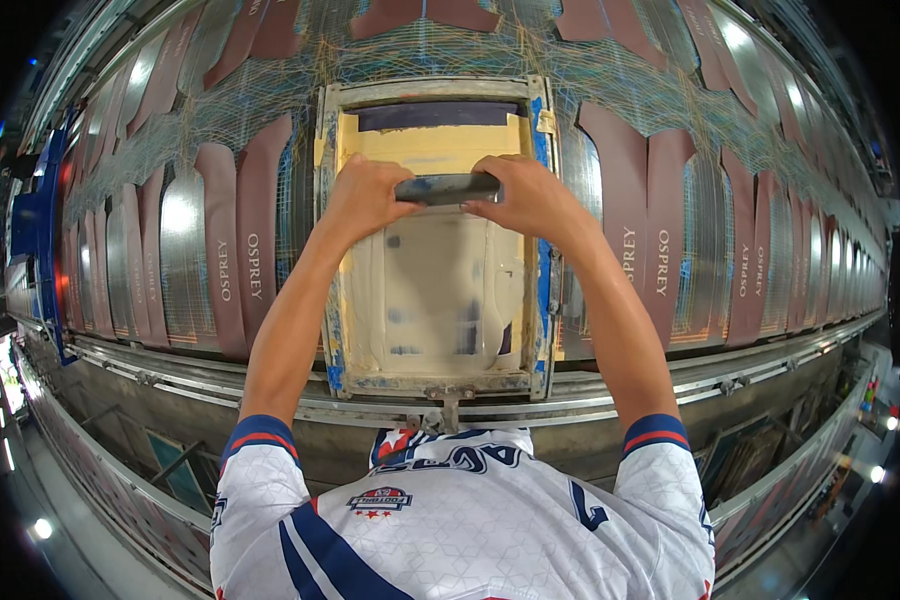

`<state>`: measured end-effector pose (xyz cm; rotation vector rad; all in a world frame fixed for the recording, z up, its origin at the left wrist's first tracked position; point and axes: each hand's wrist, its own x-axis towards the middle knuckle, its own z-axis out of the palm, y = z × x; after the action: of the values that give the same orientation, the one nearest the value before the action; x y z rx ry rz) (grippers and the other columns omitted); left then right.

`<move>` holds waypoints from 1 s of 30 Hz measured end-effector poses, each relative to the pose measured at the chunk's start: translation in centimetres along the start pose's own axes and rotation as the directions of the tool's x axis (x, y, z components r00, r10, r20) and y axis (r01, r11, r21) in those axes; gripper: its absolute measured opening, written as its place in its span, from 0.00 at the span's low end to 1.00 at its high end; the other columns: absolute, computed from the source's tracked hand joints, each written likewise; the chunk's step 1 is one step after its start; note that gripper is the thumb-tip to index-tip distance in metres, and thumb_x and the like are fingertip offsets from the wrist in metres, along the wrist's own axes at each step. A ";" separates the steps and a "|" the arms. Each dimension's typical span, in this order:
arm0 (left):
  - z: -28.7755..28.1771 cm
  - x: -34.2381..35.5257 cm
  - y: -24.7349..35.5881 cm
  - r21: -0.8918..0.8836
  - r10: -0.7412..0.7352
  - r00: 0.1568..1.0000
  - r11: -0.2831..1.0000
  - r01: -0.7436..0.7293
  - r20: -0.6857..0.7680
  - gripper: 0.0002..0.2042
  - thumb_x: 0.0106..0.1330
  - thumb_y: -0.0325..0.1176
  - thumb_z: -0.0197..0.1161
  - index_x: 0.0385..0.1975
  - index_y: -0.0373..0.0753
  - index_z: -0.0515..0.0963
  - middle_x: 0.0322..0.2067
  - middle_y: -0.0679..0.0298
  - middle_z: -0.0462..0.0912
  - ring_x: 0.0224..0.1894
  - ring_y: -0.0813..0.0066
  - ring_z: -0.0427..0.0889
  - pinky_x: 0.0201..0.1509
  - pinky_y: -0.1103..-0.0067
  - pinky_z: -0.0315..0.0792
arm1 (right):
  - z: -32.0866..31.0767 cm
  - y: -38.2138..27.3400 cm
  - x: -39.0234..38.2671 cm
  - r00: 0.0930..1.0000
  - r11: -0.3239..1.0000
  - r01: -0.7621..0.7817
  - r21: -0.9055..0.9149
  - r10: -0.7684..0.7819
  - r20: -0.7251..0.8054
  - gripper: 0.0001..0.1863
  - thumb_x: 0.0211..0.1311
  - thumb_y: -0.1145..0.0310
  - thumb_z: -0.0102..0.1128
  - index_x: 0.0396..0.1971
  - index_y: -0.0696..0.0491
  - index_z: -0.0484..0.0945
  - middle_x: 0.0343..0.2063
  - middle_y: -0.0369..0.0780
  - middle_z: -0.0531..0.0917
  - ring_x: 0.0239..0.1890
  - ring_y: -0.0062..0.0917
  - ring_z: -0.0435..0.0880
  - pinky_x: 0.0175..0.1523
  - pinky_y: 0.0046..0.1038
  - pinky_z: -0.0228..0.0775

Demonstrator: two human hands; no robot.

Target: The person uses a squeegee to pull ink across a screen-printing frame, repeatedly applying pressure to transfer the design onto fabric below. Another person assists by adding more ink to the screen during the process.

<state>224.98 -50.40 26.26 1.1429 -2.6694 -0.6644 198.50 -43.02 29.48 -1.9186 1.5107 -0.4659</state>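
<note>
Gripping the squeegee (448, 189) two-handed: left hand (363, 200) clenched on its 9 o'clock end, right hand (522, 200) on its 3 o'clock end, thumbs toward 6 o'clock. Undersides of my fingers hidden; can't tell how hard they press.

Squeegee sits crosswise inside the screen frame (440, 384), a bit toward 12 o'clock from centre. Can't see its lower edge.

Handling, my guess: light to moderate weight, stiff bar, probably a softer blade below. Not fragile. Cream ink (435, 270) looks wet and thick right beside it, so expect slick spots and some drag. Best hold is both ends, load even, wrists level; a mid-bar grip would likely let it rock.

Looks: straight dark grey bar, smooth, blue smears on its 9 o'clock half, middle bare between my hands. Ink spreads from it toward 6 o'clock. Frame is worn, blue strip (543, 270) along 3 o'clock. Maroon panels (610, 190) lie outside, at 9 and 3.
</note>
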 end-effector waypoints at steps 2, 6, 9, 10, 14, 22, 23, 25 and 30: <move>0.1 1.4 -0.6 0.039 0.006 1.000 0.999 -0.006 0.003 0.17 0.51 0.46 0.78 0.36 0.44 0.88 0.27 0.63 0.86 0.34 0.61 0.84 0.49 0.66 0.69 | 1.0 1.2 2.5 0.999 0.989 -0.017 -0.146 0.024 0.047 0.22 0.58 0.54 0.73 0.43 0.56 0.83 0.38 0.49 0.88 0.44 0.46 0.86 0.50 0.43 0.78; 0.4 2.2 -0.6 0.044 -0.023 0.999 0.999 0.021 0.032 0.17 0.50 0.46 0.78 0.36 0.44 0.88 0.27 0.63 0.86 0.34 0.61 0.83 0.49 0.66 0.69 | 3.0 2.2 4.5 0.999 0.969 -0.023 -0.248 0.034 0.041 0.16 0.55 0.58 0.74 0.34 0.55 0.84 0.32 0.48 0.88 0.39 0.47 0.87 0.46 0.44 0.79; 1.5 0.4 -0.4 0.005 -0.003 1.000 1.000 0.003 -0.013 0.16 0.50 0.46 0.78 0.35 0.45 0.88 0.29 0.63 0.87 0.35 0.60 0.83 0.49 0.65 0.69 | 4.2 2.3 3.6 0.999 0.970 0.014 -0.243 -0.021 -0.026 0.12 0.52 0.63 0.74 0.31 0.55 0.84 0.29 0.49 0.87 0.37 0.48 0.86 0.45 0.45 0.77; 1.8 -0.5 -0.2 0.000 0.006 1.000 1.000 -0.006 -0.031 0.16 0.50 0.46 0.77 0.34 0.45 0.87 0.30 0.63 0.87 0.35 0.60 0.83 0.49 0.65 0.69 | 4.7 1.9 2.7 0.999 0.971 0.027 -0.238 -0.035 -0.029 0.12 0.51 0.64 0.75 0.30 0.56 0.83 0.28 0.50 0.86 0.36 0.49 0.86 0.43 0.45 0.77; 4.9 -7.4 2.3 0.052 0.056 0.997 0.997 -0.054 -0.048 0.13 0.48 0.43 0.77 0.33 0.47 0.86 0.30 0.65 0.86 0.35 0.62 0.84 0.48 0.65 0.68 | 8.3 0.0 -4.2 0.976 0.964 0.159 -0.211 -0.185 -0.113 0.10 0.45 0.72 0.75 0.24 0.56 0.80 0.20 0.49 0.81 0.29 0.49 0.82 0.38 0.46 0.74; 6.7 -18.6 9.1 0.034 0.059 0.998 0.998 -0.059 -0.018 0.13 0.48 0.37 0.77 0.33 0.46 0.83 0.31 0.69 0.84 0.38 0.70 0.83 0.51 0.68 0.65 | 12.9 -4.5 -15.8 0.985 0.978 0.135 -0.158 -0.149 -0.083 0.13 0.45 0.74 0.73 0.34 0.55 0.83 0.26 0.43 0.84 0.36 0.41 0.83 0.50 0.40 0.71; 6.3 -18.0 9.0 0.046 0.063 0.998 0.997 -0.063 -0.005 0.13 0.48 0.37 0.77 0.33 0.46 0.83 0.31 0.68 0.84 0.39 0.70 0.83 0.52 0.68 0.65 | 12.4 -4.2 -15.2 0.985 0.972 0.135 -0.191 -0.153 -0.083 0.11 0.46 0.74 0.72 0.31 0.54 0.81 0.25 0.43 0.84 0.35 0.41 0.83 0.49 0.40 0.71; 5.5 -15.1 7.5 0.053 0.067 0.997 0.996 -0.066 -0.034 0.12 0.49 0.38 0.76 0.32 0.46 0.83 0.31 0.68 0.84 0.39 0.68 0.83 0.51 0.67 0.65 | 10.9 -3.4 -12.4 0.983 0.958 0.140 -0.251 -0.165 -0.082 0.08 0.48 0.73 0.70 0.26 0.53 0.78 0.24 0.43 0.83 0.34 0.40 0.83 0.46 0.40 0.71; 2.1 -3.1 1.7 0.109 0.072 0.996 0.992 -0.065 -0.059 0.13 0.52 0.46 0.76 0.29 0.44 0.85 0.30 0.64 0.86 0.37 0.61 0.84 0.51 0.65 0.67 | 4.7 -0.4 -1.3 0.993 0.961 0.076 -0.265 -0.097 -0.068 0.09 0.47 0.69 0.72 0.29 0.55 0.83 0.26 0.48 0.86 0.35 0.48 0.86 0.44 0.45 0.76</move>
<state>225.41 -46.42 25.21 1.0723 -2.7056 -0.4711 201.39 -40.44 26.44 -2.2002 1.6114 -0.4017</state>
